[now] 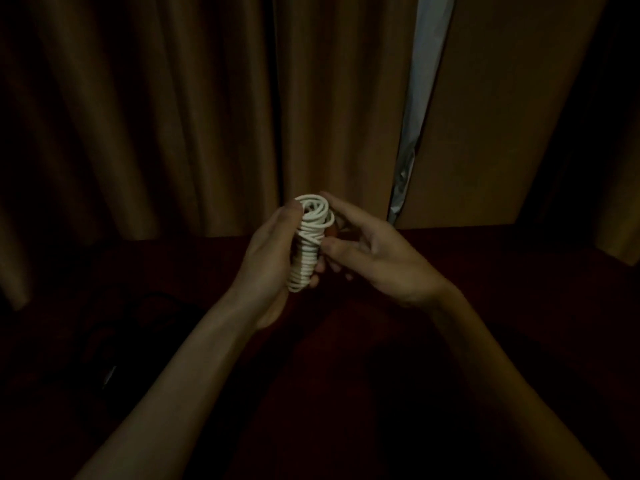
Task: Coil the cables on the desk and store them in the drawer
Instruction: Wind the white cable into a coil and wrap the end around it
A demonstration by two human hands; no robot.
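Observation:
A white cable [310, 242] is wound into a tight upright bundle, with loops at its top and many turns round its middle. My left hand [268, 261] grips the bundle from the left, thumb near the top. My right hand [374, 254] holds it from the right, thumb pressed on the wraps and fingers curled behind the top loops. Both hands hover above the dark red desk [485, 289]. No drawer is visible.
Brown curtains [173, 116] hang behind the desk, with a pale gap [415, 116] between them. A dark cable or device [114, 341] lies on the desk at the left, hard to make out in the dim light.

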